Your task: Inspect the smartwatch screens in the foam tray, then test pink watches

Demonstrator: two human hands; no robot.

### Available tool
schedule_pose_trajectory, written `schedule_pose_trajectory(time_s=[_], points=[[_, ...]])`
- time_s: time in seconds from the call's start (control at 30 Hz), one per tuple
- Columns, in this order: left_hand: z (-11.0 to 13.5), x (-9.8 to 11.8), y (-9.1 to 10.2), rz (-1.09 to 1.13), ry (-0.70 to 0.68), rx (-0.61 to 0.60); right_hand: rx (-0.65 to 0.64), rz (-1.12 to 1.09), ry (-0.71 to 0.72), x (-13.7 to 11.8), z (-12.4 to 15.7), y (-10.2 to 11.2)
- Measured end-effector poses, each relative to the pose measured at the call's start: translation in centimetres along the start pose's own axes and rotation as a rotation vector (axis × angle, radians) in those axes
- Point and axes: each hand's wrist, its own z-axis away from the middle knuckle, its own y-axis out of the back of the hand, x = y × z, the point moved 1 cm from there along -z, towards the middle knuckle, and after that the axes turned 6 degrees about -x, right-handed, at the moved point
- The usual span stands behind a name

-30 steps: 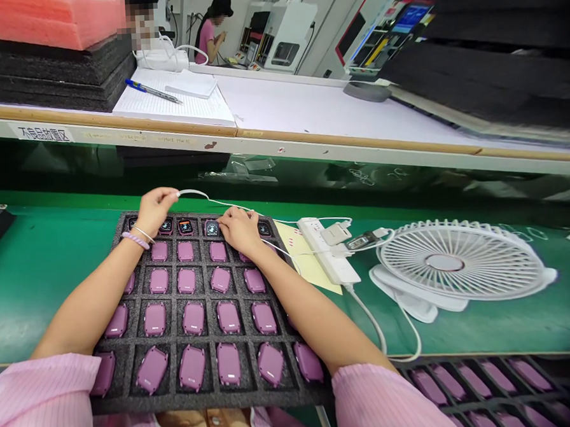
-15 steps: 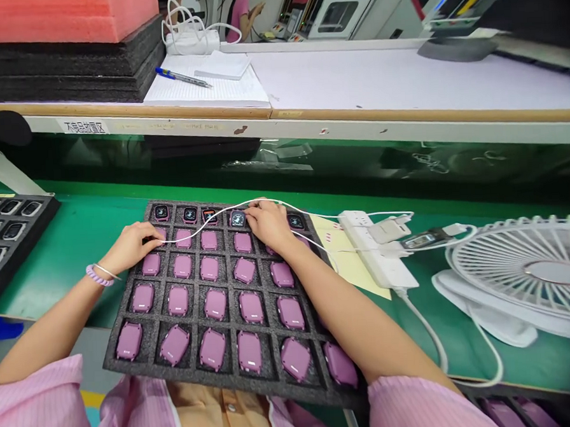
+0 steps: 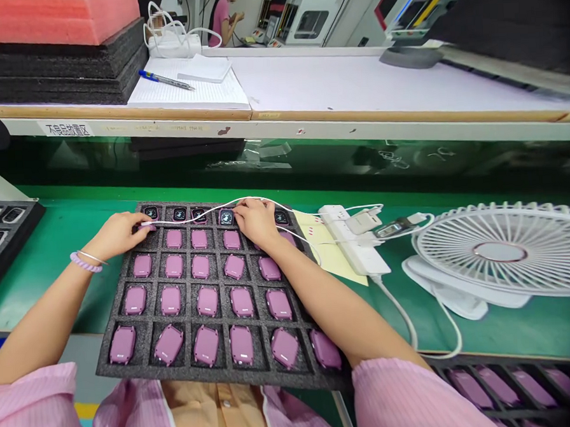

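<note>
A black foam tray holds rows of purple smartwatch cases, mostly back side up. In its far row several watches face up with dark or lit screens. At the tray's far left corner my left hand is closed in a pinch on the end of a white charging cable, with a purple watch case at its fingertips. My right hand is at the far row, its thumb and forefinger closed at the right edge of a smartwatch with a lit screen. Its other fingers partly hide the neighbouring compartment.
Right of the tray are a yellow sheet, a white power strip with plugs, and a white fan. Another tray of watch parts stands left. A shelf behind bears foam blocks, a notebook and a pen. One person sits beyond.
My left hand has shifted toward the tray's far edge with the cable end and the purple case, leaving a compartment bare. My right hand stays at the lit watch. The whole view has shifted.
</note>
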Motion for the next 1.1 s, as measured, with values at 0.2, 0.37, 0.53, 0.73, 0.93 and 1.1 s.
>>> schedule_pose_trajectory(time_s=[0.2,0.37,0.53,0.73,0.93,1.1], points=[[-0.4,-1.9,-0.2,0.298,0.056,-0.108,0.069,0.051,-0.020,-0.7,-0.2,1.2],[-1.3,-2.3,-0.5,0.371,0.078,-0.188,0.036,0.016,-0.152,2.6,0.3,3.2],[-2.3,-3.0,-0.7,0.365,0.077,-0.229,-0.086,-0.095,-0.115,9.1,4.8,4.7],[-2.7,-3.3,-0.8,0.375,0.110,-0.244,-0.035,-0.160,0.020,11.7,11.2,4.5],[-2.3,-2.5,-0.4,0.396,0.174,-0.258,0.013,-0.072,0.153,11.6,12.5,4.0],[-1.0,-0.8,0.4,0.410,0.175,-0.222,-0.062,-0.130,0.042,12.2,11.2,4.2]])
